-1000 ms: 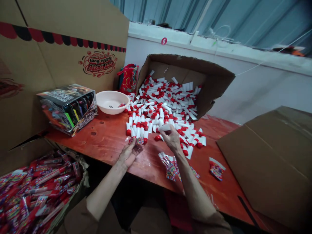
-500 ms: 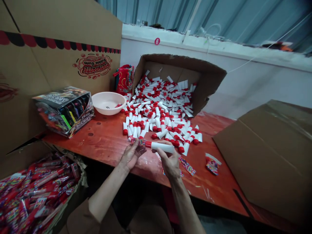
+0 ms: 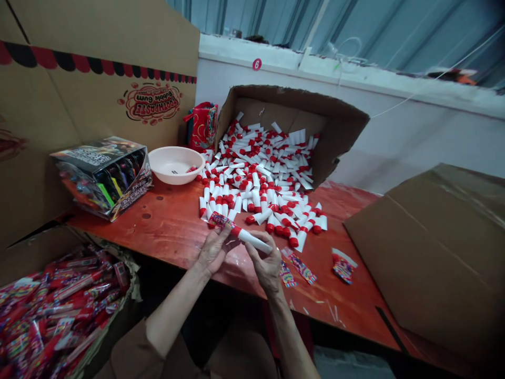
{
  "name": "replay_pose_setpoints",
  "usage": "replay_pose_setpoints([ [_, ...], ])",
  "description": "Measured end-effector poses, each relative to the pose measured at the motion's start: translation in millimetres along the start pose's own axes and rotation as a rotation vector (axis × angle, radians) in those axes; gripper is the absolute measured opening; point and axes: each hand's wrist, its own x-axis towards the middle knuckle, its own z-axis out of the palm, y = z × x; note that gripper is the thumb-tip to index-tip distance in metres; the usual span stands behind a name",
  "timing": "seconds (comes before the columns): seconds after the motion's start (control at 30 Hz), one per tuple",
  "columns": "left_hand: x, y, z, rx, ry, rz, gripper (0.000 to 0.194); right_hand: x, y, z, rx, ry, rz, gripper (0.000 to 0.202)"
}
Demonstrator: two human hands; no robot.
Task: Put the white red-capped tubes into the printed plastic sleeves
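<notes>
A white tube with a red cap [image 3: 254, 240] lies across both hands above the table's front edge, its cap toward the left. My right hand [image 3: 268, 267] is closed around the white end. My left hand [image 3: 214, 252] pinches a colourful printed plastic sleeve [image 3: 221, 220] between thumb and fingers, at the cap end of the tube. How far the sleeve reaches over the cap is hard to make out. Just beyond the hands spreads a heap of white tubes with red caps [image 3: 255, 181], spilling from a cardboard box on its side [image 3: 335, 116].
Loose printed sleeves [image 3: 303, 268] and a small bundle of sleeves [image 3: 344, 268] lie on the red table [image 3: 169, 226]. Left are a pink basin [image 3: 177, 179], a display box [image 3: 104, 176] and a carton of wrapped tubes [image 3: 59, 310]. A large carton [image 3: 434, 252] stands right.
The tube has tilted, its cap end now higher than its white end. My right hand has shifted slightly left, uncovering more of the loose sleeves on the table.
</notes>
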Motion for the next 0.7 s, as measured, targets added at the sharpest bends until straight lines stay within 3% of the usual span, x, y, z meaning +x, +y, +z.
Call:
replay_pose_setpoints([
  [0.13, -1, -2, -4.0, 0.079, -0.032, -0.007, 0.034, -6, 5, 2, -0.099, 0.044, -0.177, 0.015],
  [0.2, 0, -4, -5.5, 0.085, -0.019, -0.010, 0.036, -9, 9, 4, -0.090, 0.053, -0.186, 0.016],
  [0.47, -3, -12, 6.4, 0.184, -0.037, 0.075, 0.038, -14, 16, 29, 0.187, 0.158, 0.237, 0.033],
  [0.57, -3, -4, 5.4, 0.261, 0.034, 0.116, 0.041, -17, 13, 23, 0.061, 0.067, 0.283, 0.030],
  [0.7, -5, 0, 0.6, 0.334, 0.094, 0.153, 0.044, -26, 8, 9, -0.180, -0.012, 0.218, 0.036],
])
